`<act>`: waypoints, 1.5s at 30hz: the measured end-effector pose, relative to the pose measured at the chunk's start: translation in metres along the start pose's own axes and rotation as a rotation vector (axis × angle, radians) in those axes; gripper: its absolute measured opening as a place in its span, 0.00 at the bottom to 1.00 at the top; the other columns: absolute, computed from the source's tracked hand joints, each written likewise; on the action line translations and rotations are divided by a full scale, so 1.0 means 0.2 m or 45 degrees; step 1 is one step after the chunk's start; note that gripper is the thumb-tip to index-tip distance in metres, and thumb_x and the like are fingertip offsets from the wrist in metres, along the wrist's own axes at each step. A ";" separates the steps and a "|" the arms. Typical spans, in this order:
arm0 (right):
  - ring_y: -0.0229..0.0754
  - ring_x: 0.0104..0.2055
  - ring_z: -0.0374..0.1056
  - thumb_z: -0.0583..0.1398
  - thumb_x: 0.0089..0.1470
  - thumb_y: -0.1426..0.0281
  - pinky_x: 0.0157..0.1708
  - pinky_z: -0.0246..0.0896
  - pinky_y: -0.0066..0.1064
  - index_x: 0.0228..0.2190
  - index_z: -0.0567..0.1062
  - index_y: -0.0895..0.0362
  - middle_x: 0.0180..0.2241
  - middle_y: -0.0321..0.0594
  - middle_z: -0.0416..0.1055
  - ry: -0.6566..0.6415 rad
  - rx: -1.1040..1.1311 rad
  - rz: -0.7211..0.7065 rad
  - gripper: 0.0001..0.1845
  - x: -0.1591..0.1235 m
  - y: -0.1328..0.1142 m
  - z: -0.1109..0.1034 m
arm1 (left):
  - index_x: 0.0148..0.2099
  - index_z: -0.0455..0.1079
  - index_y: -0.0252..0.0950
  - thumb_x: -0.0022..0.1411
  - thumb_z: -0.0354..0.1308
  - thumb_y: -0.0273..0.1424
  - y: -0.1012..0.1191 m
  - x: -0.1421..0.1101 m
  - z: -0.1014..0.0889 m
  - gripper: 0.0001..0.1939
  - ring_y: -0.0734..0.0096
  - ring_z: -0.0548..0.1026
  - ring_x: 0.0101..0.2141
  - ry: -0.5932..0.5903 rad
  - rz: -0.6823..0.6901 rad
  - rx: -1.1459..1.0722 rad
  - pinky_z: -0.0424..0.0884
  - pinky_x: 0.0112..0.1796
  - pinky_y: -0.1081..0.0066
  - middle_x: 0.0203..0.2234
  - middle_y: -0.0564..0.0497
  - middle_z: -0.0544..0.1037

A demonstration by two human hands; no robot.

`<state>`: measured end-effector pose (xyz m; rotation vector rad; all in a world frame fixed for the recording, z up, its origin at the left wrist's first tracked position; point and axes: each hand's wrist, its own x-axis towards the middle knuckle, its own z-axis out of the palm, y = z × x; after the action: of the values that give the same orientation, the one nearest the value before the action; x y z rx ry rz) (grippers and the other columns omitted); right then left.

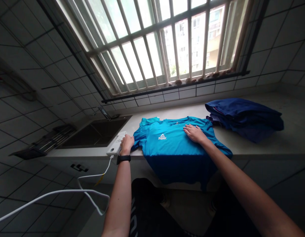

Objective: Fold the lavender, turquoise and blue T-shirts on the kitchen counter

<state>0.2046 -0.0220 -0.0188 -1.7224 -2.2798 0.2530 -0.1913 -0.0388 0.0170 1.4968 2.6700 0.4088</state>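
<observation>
A blue T-shirt (154, 144) with a white PEAK logo lies spread on the counter, its collar toward the window and its lower part hanging over the front edge. My right hand (193, 133) rests flat on its upper right side, fingers stretched out. At the left sleeve's end, my left hand (127, 144) is closed on the fabric; its fingertips are partly hidden. Right beside that hand lies a white power strip (114, 148). A teal piece of cloth (149, 121) shows beyond the shirt's left shoulder.
A pile of dark blue clothing (243, 115) sits on the counter (253, 148) at right. To the left is a dark sink (93, 133) with a faucet (104, 113). A white cable (93, 176) hangs from the power strip in front of the cabinet. A barred window rises behind.
</observation>
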 end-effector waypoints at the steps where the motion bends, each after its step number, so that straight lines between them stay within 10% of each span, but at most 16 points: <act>1: 0.50 0.75 0.49 0.45 0.73 0.63 0.72 0.45 0.52 0.65 0.70 0.52 0.72 0.41 0.57 0.001 -0.001 0.001 0.27 0.00 0.00 0.00 | 0.59 0.67 0.28 0.70 0.53 0.37 -0.01 0.00 0.00 0.21 0.40 0.74 0.58 0.007 0.014 -0.015 0.70 0.49 0.57 0.56 0.25 0.76; 6: 0.49 0.75 0.49 0.45 0.73 0.63 0.72 0.44 0.51 0.66 0.69 0.51 0.72 0.41 0.56 0.001 0.000 0.003 0.27 0.00 0.00 0.00 | 0.56 0.67 0.31 0.62 0.64 0.35 -0.04 0.04 0.02 0.23 0.40 0.77 0.55 0.029 0.126 -0.076 0.71 0.45 0.61 0.53 0.26 0.78; 14: 0.50 0.75 0.48 0.45 0.73 0.63 0.72 0.43 0.52 0.66 0.69 0.53 0.72 0.41 0.56 -0.026 0.008 0.016 0.27 -0.02 -0.02 -0.03 | 0.25 0.66 0.39 0.57 0.60 0.32 0.02 0.05 -0.06 0.10 0.45 0.81 0.38 0.043 0.226 -0.130 0.69 0.37 0.61 0.28 0.37 0.81; 19: 0.49 0.76 0.47 0.44 0.73 0.63 0.73 0.41 0.52 0.67 0.68 0.53 0.73 0.40 0.54 -0.043 0.007 0.022 0.28 -0.01 -0.02 -0.03 | 0.27 0.66 0.40 0.61 0.56 0.38 0.12 -0.06 -0.14 0.12 0.57 0.77 0.34 0.196 0.417 -0.317 0.66 0.34 0.66 0.27 0.45 0.78; 23: 0.49 0.75 0.48 0.44 0.73 0.63 0.73 0.42 0.52 0.66 0.68 0.53 0.73 0.41 0.55 -0.031 0.000 0.015 0.28 -0.02 -0.02 -0.03 | 0.28 0.66 0.39 0.54 0.63 0.55 0.25 -0.18 -0.19 0.24 0.64 0.75 0.30 -0.177 0.763 -0.556 0.67 0.32 0.69 0.25 0.50 0.76; 26: 0.50 0.75 0.48 0.45 0.73 0.63 0.73 0.42 0.53 0.67 0.68 0.54 0.73 0.43 0.55 -0.028 0.000 0.007 0.28 -0.02 -0.02 -0.03 | 0.31 0.68 0.38 0.61 0.53 0.61 0.32 -0.21 -0.19 0.29 0.63 0.76 0.29 -0.335 0.702 -0.759 0.71 0.33 0.67 0.27 0.48 0.78; 32: 0.49 0.75 0.48 0.45 0.73 0.63 0.72 0.43 0.53 0.66 0.68 0.52 0.73 0.42 0.55 -0.017 0.010 0.008 0.27 0.00 -0.01 -0.01 | 0.49 0.75 0.39 0.50 0.73 0.39 0.32 -0.19 -0.05 0.25 0.48 0.75 0.52 -0.157 0.654 -0.290 0.70 0.53 0.61 0.47 0.42 0.78; 40: 0.49 0.75 0.49 0.45 0.72 0.64 0.72 0.43 0.52 0.64 0.68 0.54 0.72 0.45 0.56 0.017 0.026 0.006 0.26 0.00 0.00 0.00 | 0.47 0.77 0.39 0.61 0.65 0.38 0.33 -0.23 0.03 0.14 0.44 0.70 0.55 0.137 0.692 -0.141 0.66 0.58 0.55 0.49 0.39 0.74; 45: 0.49 0.75 0.49 0.45 0.72 0.66 0.72 0.43 0.49 0.65 0.68 0.54 0.72 0.45 0.56 0.013 -0.006 -0.010 0.26 0.00 0.01 0.00 | 0.37 0.80 0.40 0.51 0.72 0.46 0.31 -0.24 -0.06 0.18 0.54 0.75 0.46 -0.402 1.088 -0.242 0.72 0.47 0.65 0.41 0.46 0.79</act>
<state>0.2060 -0.0220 -0.0187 -1.7131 -2.2810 0.2369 -0.1154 -0.0513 0.0401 2.3238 1.6034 0.3877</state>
